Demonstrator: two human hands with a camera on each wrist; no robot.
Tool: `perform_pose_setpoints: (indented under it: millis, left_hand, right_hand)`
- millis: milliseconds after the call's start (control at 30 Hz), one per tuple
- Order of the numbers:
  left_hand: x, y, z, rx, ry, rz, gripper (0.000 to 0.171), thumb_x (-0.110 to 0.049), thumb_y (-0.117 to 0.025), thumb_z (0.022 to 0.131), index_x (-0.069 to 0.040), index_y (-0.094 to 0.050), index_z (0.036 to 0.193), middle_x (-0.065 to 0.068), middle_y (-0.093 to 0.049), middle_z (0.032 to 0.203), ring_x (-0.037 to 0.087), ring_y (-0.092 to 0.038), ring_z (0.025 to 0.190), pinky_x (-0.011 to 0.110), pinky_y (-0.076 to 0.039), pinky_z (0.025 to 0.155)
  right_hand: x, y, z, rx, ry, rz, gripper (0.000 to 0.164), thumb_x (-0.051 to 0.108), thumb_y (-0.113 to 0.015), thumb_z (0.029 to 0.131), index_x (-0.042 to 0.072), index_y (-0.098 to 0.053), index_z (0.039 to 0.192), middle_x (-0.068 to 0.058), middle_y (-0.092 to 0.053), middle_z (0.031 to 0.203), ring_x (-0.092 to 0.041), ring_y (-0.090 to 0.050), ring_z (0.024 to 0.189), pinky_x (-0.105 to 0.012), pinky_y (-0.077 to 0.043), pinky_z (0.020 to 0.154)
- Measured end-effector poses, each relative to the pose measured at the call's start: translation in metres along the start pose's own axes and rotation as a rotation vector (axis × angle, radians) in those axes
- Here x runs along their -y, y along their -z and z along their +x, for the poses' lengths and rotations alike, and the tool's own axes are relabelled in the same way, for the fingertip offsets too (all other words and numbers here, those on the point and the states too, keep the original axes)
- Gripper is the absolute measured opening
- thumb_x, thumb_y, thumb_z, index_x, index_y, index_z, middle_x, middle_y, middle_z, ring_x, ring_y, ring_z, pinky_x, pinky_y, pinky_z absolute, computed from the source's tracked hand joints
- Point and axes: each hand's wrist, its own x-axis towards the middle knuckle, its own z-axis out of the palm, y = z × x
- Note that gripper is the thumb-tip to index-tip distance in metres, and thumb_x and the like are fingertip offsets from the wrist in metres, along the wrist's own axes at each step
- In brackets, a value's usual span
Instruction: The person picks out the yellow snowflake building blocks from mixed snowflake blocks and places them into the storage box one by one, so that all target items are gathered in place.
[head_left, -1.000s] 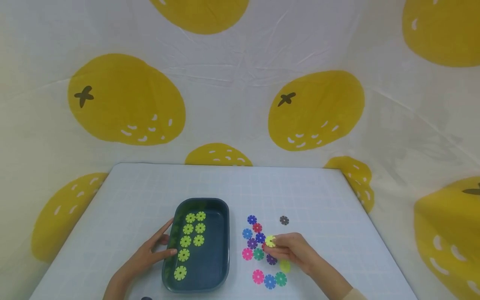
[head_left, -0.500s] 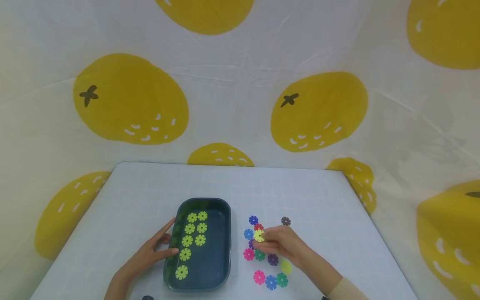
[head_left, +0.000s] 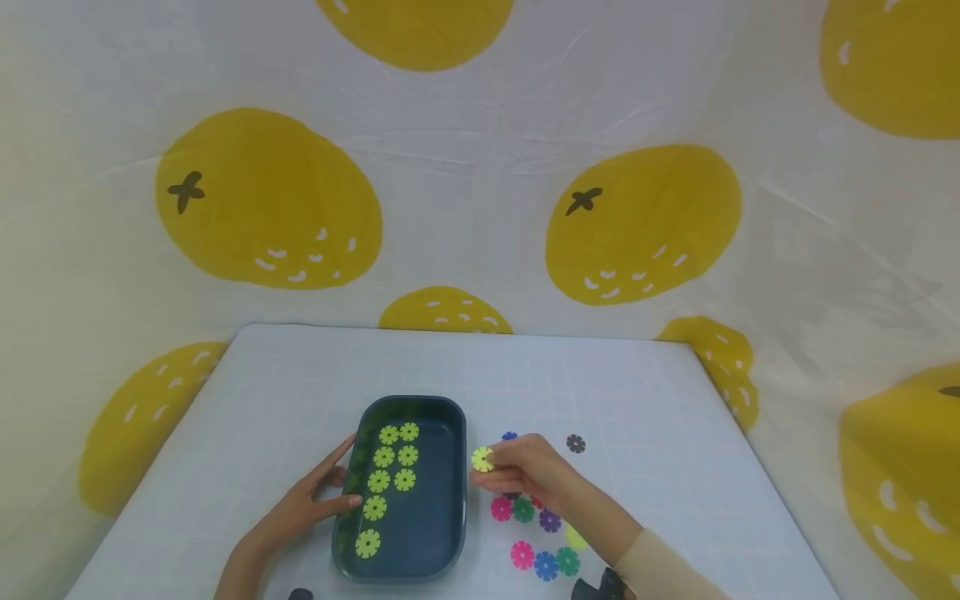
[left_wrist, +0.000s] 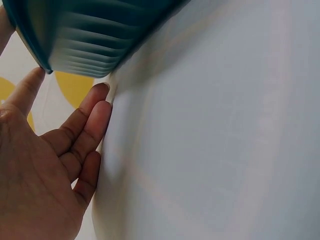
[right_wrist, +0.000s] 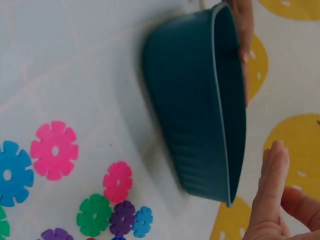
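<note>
My right hand (head_left: pixel 531 468) pinches a yellow-green snowflake building disc (head_left: pixel 482 459) just off the right rim of a dark teal tray (head_left: pixel 459 533). In the right wrist view my right hand (right_wrist: pixel 272 200) is partly seen near the tray's wall (right_wrist: pixel 185 100); the disc is hidden there. Several yellow-green discs (head_left: pixel 375 507) lie in the tray's left half, two columns at the far end. My left hand (head_left: pixel 300 508) rests at the tray's left side, thumb over the rim. In the left wrist view, that hand's (left_wrist: pixel 45 165) other fingers extend loosely beneath the tray.
Right of the tray lie loose discs: pink (head_left: pixel 522 555), blue (head_left: pixel 547 566), green (head_left: pixel 567 561), purple (head_left: pixel 550 521) and others, some covered by my right hand. A dark grey disc (head_left: pixel 576 443) lies farther out. Patterned cloth (head_left: pixel 480 208) hangs behind the white tabletop (head_left: pixel 300 367).
My right hand has carried the yellow-green snowflake disc leftward from over the loose discs to beside the tray. My left hand has stayed at the tray's rim. The head view has shifted slightly.
</note>
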Motion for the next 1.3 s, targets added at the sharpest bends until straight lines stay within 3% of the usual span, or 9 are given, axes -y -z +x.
perform_pose_setpoints:
  millis: [400,767,1000,1300]
  left_hand:
    - [-0.003,0.001,-0.003,0.0,-0.007,0.005,0.089,-0.042,-0.075,0.086,-0.039,-0.021,0.157,0.011,-0.056,0.132,0.028,-0.05,0.123,0.068,-0.033,0.103]
    - [-0.001,-0.001,-0.002,-0.011,-0.004,0.013,0.09,-0.043,-0.076,0.085,-0.041,-0.022,0.157,0.009,-0.058,0.13,0.026,-0.051,0.121,0.069,-0.032,0.104]
    - [-0.003,0.001,-0.003,-0.014,0.008,0.03,0.09,-0.045,-0.076,0.085,-0.039,-0.022,0.157,0.01,-0.058,0.13,0.028,-0.051,0.122,0.067,-0.034,0.103]
    - [-0.001,-0.001,0.0,-0.021,0.0,0.024,0.091,-0.042,-0.078,0.083,-0.038,-0.024,0.157,0.007,-0.059,0.125,0.023,-0.052,0.116,0.061,-0.037,0.102]
  right_hand:
    - [0.02,-0.021,0.017,0.121,0.04,-0.096,0.029,0.016,-0.063,0.096,-0.006,-0.067,0.114,-0.019,-0.075,0.1,-0.021,-0.075,0.089,-0.024,-0.056,0.072]
    - [0.029,-0.048,0.044,0.119,0.008,-0.125,0.022,0.01,-0.064,0.095,-0.006,-0.07,0.108,-0.021,-0.074,0.096,-0.028,-0.075,0.088,-0.026,-0.057,0.07]
    - [0.034,-0.063,0.065,0.235,0.023,-0.214,0.029,0.006,-0.063,0.094,-0.006,-0.068,0.12,-0.021,-0.074,0.095,-0.028,-0.075,0.085,-0.027,-0.057,0.066]
    - [0.035,-0.079,0.085,0.331,0.017,-0.26,0.031,0.003,-0.062,0.093,-0.009,-0.065,0.122,-0.023,-0.074,0.094,-0.027,-0.075,0.081,-0.039,-0.054,0.078]
